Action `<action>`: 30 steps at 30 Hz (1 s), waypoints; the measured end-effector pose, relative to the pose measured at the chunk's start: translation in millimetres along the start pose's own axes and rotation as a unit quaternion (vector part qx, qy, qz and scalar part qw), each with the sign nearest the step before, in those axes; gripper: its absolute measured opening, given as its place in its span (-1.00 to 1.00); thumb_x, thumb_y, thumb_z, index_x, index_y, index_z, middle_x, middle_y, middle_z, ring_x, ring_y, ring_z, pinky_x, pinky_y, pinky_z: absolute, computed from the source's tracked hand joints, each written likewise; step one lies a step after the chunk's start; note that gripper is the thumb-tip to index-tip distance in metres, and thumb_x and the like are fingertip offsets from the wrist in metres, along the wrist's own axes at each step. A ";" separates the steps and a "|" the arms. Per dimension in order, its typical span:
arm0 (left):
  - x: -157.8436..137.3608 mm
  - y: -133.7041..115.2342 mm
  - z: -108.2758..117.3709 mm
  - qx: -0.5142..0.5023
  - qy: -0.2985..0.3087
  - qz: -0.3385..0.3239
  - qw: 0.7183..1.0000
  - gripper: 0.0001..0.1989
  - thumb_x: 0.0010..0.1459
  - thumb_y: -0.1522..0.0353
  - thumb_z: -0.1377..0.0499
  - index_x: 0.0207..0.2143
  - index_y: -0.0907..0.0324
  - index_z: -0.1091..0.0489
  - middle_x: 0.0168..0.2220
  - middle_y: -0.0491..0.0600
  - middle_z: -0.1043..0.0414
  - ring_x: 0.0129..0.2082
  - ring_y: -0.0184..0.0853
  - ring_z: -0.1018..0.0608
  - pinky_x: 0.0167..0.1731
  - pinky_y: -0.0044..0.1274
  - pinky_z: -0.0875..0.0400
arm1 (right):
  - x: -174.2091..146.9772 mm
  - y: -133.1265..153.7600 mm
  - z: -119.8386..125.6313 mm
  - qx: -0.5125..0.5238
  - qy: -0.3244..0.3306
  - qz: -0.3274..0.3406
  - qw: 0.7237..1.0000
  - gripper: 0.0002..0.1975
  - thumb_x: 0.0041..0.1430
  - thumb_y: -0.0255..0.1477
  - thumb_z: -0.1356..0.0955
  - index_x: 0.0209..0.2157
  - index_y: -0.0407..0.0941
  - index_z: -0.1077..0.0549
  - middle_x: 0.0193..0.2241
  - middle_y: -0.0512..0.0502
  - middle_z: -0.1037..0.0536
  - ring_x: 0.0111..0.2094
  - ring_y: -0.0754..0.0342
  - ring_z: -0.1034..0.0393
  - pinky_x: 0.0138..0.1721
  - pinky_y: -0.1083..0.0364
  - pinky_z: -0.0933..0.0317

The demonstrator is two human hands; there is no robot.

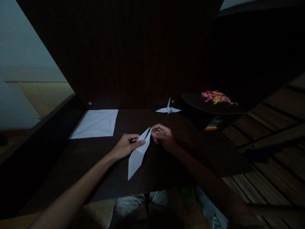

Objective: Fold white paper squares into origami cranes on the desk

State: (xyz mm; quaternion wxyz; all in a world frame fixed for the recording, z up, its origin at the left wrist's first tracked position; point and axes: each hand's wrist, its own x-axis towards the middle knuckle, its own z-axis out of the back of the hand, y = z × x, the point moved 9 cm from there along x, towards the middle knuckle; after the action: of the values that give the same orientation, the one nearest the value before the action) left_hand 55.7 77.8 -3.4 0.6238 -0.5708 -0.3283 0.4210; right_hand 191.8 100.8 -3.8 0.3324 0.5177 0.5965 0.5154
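Note:
A long white folded paper with two narrow points at its far end is held above the dark desk. My left hand grips its middle, the thumb on top and the fingers underneath. At the far right point, my right hand has its fingers curled and pinched against the tip. Beyond my hands a finished white paper crane stands near the back panel. To the left lies a flat, creased white sheet of paper.
On a raised rounded shelf at right sits a pile of small colourful pieces. A dark side board borders the desk on the left. Wooden slats show at right, and my knees are below the front edge.

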 end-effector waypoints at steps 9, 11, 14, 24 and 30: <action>1.6 -0.9 14.7 -0.045 -0.071 -0.017 0.996 -0.69 0.00 0.18 -0.25 -0.32 0.25 -0.51 -0.41 -0.02 -0.51 -0.43 -0.33 -0.48 -0.45 -0.56 -0.32 | -2.6 -10.5 -9.8 -0.157 0.012 -0.047 0.986 -0.77 -0.09 -0.28 -0.43 -0.49 -0.14 -0.40 -0.64 0.07 -0.39 -0.66 0.23 -0.22 -0.71 0.26 -0.06; 2.8 0.5 20.2 -0.057 -0.090 -0.025 0.994 -0.70 0.01 0.21 -0.23 -0.29 0.25 -0.51 -0.35 0.02 -0.53 -0.35 -0.27 -0.50 -0.38 -0.53 -0.35 | -2.3 -10.4 -7.3 -0.163 -0.005 -0.040 0.986 -0.77 -0.06 -0.27 -0.42 -0.51 -0.14 -0.41 -0.66 0.07 -0.39 -0.67 0.23 -0.22 -0.72 0.25 -0.06; 4.8 2.1 20.9 -0.115 -0.071 -0.043 0.990 -0.72 0.02 0.35 -0.16 -0.20 0.25 -0.50 -0.27 0.04 -0.54 -0.25 -0.22 -0.52 -0.26 -0.47 -0.36 | -1.9 -6.2 -3.0 -0.158 -0.027 -0.018 0.987 -0.77 -0.06 -0.26 -0.42 -0.51 -0.14 -0.41 -0.70 0.08 -0.37 -0.70 0.23 -0.21 -0.71 0.24 -0.07; 0.4 -16.8 14.3 -0.139 -0.034 -0.109 0.984 -0.56 -0.18 0.54 -0.20 -0.13 0.24 -0.42 -0.22 0.06 -0.50 -0.18 -0.23 -0.51 -0.13 -0.41 -0.36 | -4.7 11.7 4.3 -0.131 -0.085 0.016 0.988 -0.74 -0.04 -0.22 -0.41 -0.52 -0.12 -0.38 -0.75 0.10 -0.33 -0.72 0.22 -0.17 -0.71 0.21 -0.08; -1.7 -21.4 12.0 -0.138 -0.029 -0.146 0.979 -0.40 -0.11 0.43 -0.29 0.04 0.18 -0.25 -0.20 0.04 -0.44 -0.17 -0.27 -0.50 -0.17 -0.46 -0.39 | -3.7 10.7 3.7 -0.105 -0.080 0.020 0.991 -0.75 -0.04 -0.24 -0.41 -0.52 -0.13 -0.38 -0.75 0.10 -0.33 -0.73 0.22 -0.18 -0.72 0.21 -0.11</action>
State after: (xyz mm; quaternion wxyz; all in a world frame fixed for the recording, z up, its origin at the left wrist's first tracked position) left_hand 47.5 81.6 19.5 0.5839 -0.5853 -0.4805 0.2925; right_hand 199.1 97.6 5.1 0.4207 0.5314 0.5003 0.5389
